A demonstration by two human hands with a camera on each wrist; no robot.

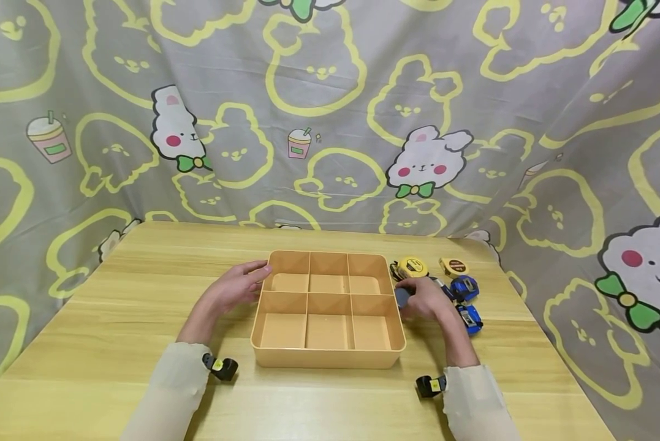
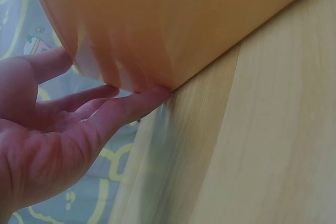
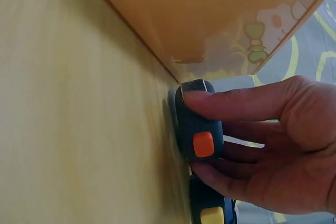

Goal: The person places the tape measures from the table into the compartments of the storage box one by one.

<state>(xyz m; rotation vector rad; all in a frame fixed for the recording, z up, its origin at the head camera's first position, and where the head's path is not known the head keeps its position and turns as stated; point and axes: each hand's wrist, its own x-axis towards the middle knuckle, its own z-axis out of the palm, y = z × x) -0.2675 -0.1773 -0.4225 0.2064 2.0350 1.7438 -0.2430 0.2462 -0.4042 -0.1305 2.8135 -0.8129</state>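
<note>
A tan plastic organizer box (image 1: 330, 358) with several compartments stands on the table, nothing inside it. At its left side is my left hand (image 1: 238, 288); in the left wrist view the fairly straight fingers (image 2: 134, 106) touch the outer wall near the bottom, and the thumb is up by the rim. On the other side, my right hand (image 1: 426, 298) pinches a dark tape measure (image 3: 197, 121) with an orange button between thumb and fingers. That tape measure is low over the table, close against the box's right wall.
Behind and right of my right hand lie a yellow tape measure (image 1: 412, 267), a smaller yellow-and-dark one (image 1: 453, 266) and two blue ones, one (image 1: 464, 288) behind the other (image 1: 470, 319). A patterned cloth (image 1: 330, 122) hangs around the wooden table (image 1: 87, 343).
</note>
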